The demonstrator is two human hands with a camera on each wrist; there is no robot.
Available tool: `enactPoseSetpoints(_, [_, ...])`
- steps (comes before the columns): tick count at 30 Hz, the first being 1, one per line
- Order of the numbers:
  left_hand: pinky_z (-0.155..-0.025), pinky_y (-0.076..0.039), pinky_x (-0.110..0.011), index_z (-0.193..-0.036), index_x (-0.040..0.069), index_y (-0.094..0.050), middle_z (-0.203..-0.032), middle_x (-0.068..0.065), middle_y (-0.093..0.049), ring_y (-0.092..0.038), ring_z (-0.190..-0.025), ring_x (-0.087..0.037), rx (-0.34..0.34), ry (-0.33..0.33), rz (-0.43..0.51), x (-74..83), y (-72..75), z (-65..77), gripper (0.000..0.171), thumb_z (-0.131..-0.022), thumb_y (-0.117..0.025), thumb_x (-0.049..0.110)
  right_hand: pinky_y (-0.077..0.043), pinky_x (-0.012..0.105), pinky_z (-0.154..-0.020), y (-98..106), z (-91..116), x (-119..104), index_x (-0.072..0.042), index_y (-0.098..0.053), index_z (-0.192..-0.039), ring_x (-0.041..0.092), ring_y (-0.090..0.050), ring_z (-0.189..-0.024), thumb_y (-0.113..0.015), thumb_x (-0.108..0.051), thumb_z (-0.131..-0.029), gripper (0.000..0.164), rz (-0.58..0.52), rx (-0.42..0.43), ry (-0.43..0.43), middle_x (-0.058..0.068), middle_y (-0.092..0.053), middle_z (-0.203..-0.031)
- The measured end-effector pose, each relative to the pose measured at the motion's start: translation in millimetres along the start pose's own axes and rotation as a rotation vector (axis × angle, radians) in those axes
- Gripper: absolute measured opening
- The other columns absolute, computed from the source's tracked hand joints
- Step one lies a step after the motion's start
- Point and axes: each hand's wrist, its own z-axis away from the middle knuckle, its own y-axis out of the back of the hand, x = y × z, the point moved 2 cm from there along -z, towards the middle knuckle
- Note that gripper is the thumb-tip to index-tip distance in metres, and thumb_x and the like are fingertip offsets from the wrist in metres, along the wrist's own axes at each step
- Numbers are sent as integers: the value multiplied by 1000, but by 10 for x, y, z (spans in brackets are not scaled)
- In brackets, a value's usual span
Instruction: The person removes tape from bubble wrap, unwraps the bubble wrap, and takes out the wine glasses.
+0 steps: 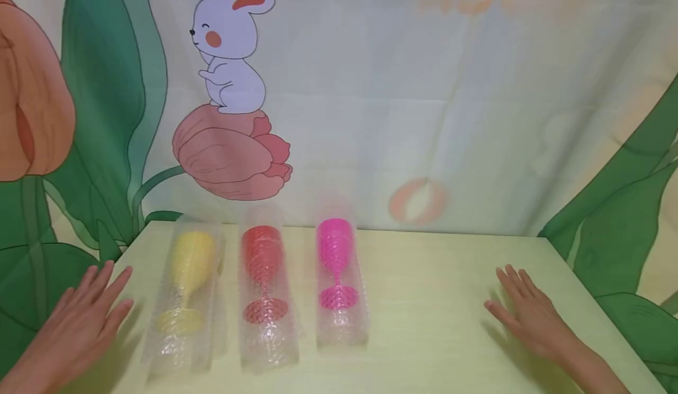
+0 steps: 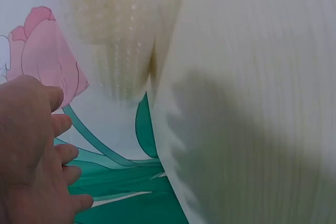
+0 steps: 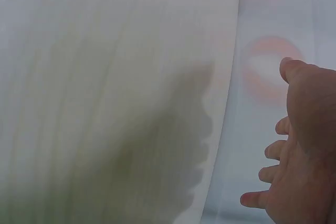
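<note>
Three goblets in bubble wrap lie in a row on the pale table: a yellow goblet [image 1: 192,258] at left, a red goblet [image 1: 263,255] in the middle, a pink goblet [image 1: 336,247] at right. Each has its cup toward the back and its foot toward the front. My left hand [image 1: 79,323] is held just left of the yellow one, fingers extended, holding nothing. Far to the right, over the table's right side, my right hand [image 1: 532,317] also has straight fingers and nothing in it. In the left wrist view the wrapped yellow goblet [image 2: 113,30] appears above the hand.
The light wood-grain table [image 1: 424,311] ends against a cloth backdrop [image 1: 344,88] printed with a rabbit, tulips and green leaves. Bubble wrap [image 1: 339,332] extends past the goblets' feet toward the front. Both hands cast shadows on the tabletop.
</note>
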Motion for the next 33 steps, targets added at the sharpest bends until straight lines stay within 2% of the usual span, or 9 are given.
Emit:
enactPoseSetpoints(11, [-115,-1,-73,-162,-1,-21,-164,-35,-12,7,-155,-45,45,-50,31,240,33,10,64,-112,-45,31,-24,78,-105,-87,-7,-323,5,-30,-158,52,-18,-150,-56,-46,-105,78,-37,-11,32,30,-24,-164])
enactPoseSetpoints(14, [-119,0,-67,-161,-2,-26,-163,-35,-18,4,-156,-42,79,-77,41,324,54,10,64,-111,-49,30,-25,77,-106,-121,8,-434,4,-32,-158,52,-20,-149,-57,-46,-105,77,-50,-7,48,29,-26,-163])
enactPoseSetpoints(18, [-124,0,-53,-154,-6,-38,-160,-34,-28,-4,-157,-38,159,-133,39,453,82,19,60,-107,-56,27,-27,74,-108,-164,29,-593,4,-35,-156,51,-23,-149,-58,-44,-105,74,-69,8,82,28,-30,-162])
enactPoseSetpoints(21, [-126,-1,-47,-150,-6,-44,-158,-33,-33,-9,-157,-39,190,-153,42,547,97,31,57,-105,-61,25,-30,73,-107,-202,51,-713,3,-39,-155,50,-26,-148,-59,-42,-104,71,-78,6,101,27,-34,-160])
enactPoseSetpoints(23, [-125,-4,-50,-149,-5,-45,-158,-32,-33,-10,-156,-40,169,-137,54,613,104,39,57,-104,-62,26,-31,72,-107,-223,68,-797,2,-41,-154,48,-27,-148,-58,-44,-105,70,-82,-8,103,25,-36,-160])
enactPoseSetpoints(25, [-122,-15,-60,-149,-5,-46,-158,-31,-33,-12,-155,-43,130,-113,67,687,110,40,58,-104,-64,27,-32,71,-109,-243,87,-879,1,-43,-154,46,-29,-148,-58,-45,-105,69,-94,-17,106,24,-38,-159])
enactPoseSetpoints(28, [-114,-26,-67,-149,-2,-48,-157,-29,-36,-17,-154,-44,106,-95,75,814,123,45,60,-101,-68,28,-32,68,-111,-273,117,-1002,0,-45,-153,44,-32,-148,-57,-47,-105,68,-115,-25,119,22,-40,-159])
enactPoseSetpoints(29, [-112,-28,-68,-149,-1,-48,-156,-28,-37,-19,-153,-44,106,-97,74,862,129,47,61,-100,-69,27,-32,67,-111,-285,125,-1040,-1,-45,-153,43,-33,-148,-57,-47,-105,68,-122,-25,126,21,-41,-159])
enactPoseSetpoints(33, [-115,-32,-60,-146,2,-54,-152,-24,-45,-35,-144,-45,156,-167,64,1043,154,72,60,-94,-76,22,-35,61,-112,-323,165,-1189,-4,-47,-153,38,-38,-146,-55,-48,-105,66,-151,-48,146,16,-44,-157])
